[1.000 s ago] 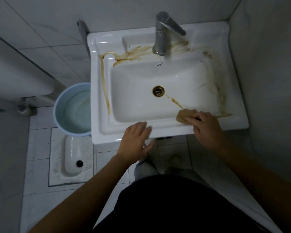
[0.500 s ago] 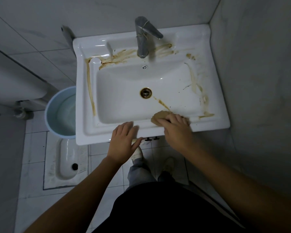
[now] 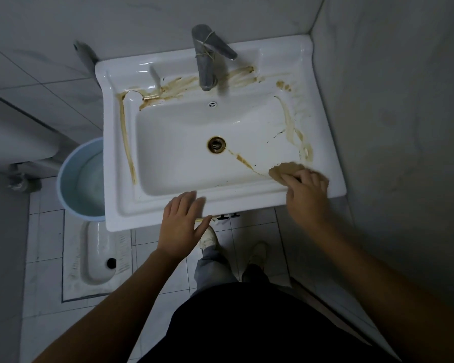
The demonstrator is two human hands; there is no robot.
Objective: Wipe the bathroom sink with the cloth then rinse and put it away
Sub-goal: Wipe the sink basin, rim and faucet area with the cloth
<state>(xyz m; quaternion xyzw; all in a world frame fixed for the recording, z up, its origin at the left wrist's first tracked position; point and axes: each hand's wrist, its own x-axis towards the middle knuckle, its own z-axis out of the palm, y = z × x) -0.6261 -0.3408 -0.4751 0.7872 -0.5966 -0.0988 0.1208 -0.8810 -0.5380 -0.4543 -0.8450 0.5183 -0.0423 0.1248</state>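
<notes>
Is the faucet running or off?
Off: no water falls from the faucet spout, and the sink basin below holds no stream.

A round pale-blue plastic bucket (image 3: 81, 179) stands on the white tiled floor (image 3: 45, 231), partly tucked beneath the basin's left edge. Just in front of it lies a white ceramic squat toilet pan (image 3: 97, 255).

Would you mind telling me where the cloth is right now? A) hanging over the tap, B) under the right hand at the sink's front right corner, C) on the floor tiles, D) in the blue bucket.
B: the right hand presses the tan cloth against the sink at its front right corner.
</notes>
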